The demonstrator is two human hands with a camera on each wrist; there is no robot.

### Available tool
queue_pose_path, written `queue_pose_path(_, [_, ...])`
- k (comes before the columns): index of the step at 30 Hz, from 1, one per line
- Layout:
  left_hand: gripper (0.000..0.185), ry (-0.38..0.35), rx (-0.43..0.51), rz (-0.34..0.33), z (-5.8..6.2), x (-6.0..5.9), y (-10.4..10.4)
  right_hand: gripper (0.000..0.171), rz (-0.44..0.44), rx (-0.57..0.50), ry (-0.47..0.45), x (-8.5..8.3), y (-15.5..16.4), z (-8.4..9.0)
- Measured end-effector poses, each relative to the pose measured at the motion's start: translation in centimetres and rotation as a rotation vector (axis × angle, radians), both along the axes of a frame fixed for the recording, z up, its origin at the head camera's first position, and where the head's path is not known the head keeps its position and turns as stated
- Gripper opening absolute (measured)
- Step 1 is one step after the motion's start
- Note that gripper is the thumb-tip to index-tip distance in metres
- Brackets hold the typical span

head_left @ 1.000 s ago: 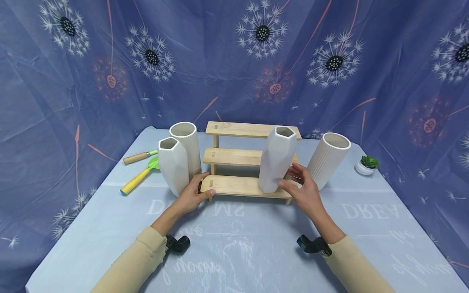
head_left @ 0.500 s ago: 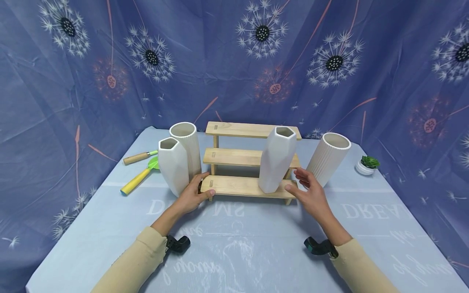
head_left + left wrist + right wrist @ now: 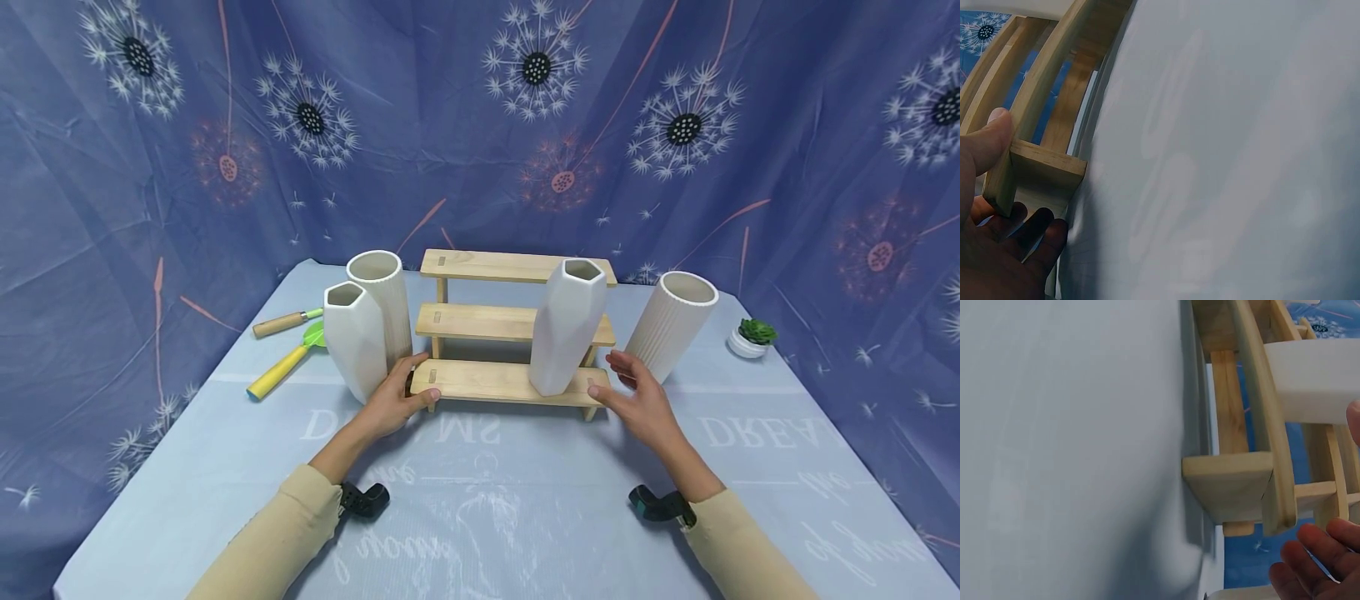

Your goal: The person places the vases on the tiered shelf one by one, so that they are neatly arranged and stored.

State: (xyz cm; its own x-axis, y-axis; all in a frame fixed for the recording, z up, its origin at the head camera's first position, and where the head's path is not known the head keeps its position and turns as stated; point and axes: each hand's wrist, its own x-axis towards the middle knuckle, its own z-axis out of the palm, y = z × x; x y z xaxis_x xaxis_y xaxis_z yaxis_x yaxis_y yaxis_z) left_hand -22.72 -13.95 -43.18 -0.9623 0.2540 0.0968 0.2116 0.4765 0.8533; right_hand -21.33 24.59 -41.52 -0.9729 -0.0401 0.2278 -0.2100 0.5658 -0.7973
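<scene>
Table [image 3: 480, 517], pale blue cloth: carries all items below.

Wooden stepped shelf [image 3: 487, 379], three tiers: stands mid-table toward the far edge, lowest tier facing the person.

Faceted white vase [image 3: 566, 329]: upright on the right part of the lowest tier.

Ribbed white vase [image 3: 671, 329]: on the cloth just beside the shelf's right end. A second ribbed vase [image 3: 382, 304] and second faceted vase [image 3: 354, 337] stand together at the shelf's left end.

Left hand [image 3: 393, 402]: forearm reaching in from the near edge; fingers curled round the left end of the lowest tier, thumb on its top, gripping it. Unchanged from a second ago.

Right hand [image 3: 637, 400]: palm turned inward, fingers straight and relaxed, thumb tip at the right end of the lowest tier, grasping nothing. A second ago it was against the faceted vase on the shelf; it now lies lower and further right, clear of that vase.

Garden tools [image 3: 288, 342]: near the table's left edge.

Small potted plant [image 3: 750, 337]: near the right edge.
</scene>
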Motion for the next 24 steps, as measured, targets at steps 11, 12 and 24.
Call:
queue_pose_path(11, [0.072, 0.010, 0.027, -0.001, -0.3, -0.1, 0.0, 0.075, 0.046, 0.028, -0.022, -0.3, 0.7, -0.7])
queue_pose_path(12, [0.072, 0.008, 0.027, 0.001, -0.3, -0.1, 0.0, 0.075, 0.052, 0.032, -0.024, -0.3, 0.8, -0.8])
queue_pose_path(24, [0.072, 0.010, 0.013, -0.004, -0.4, -0.2, 0.0, 0.069, 0.103, 0.048, -0.028, -0.7, 1.6, -1.7])
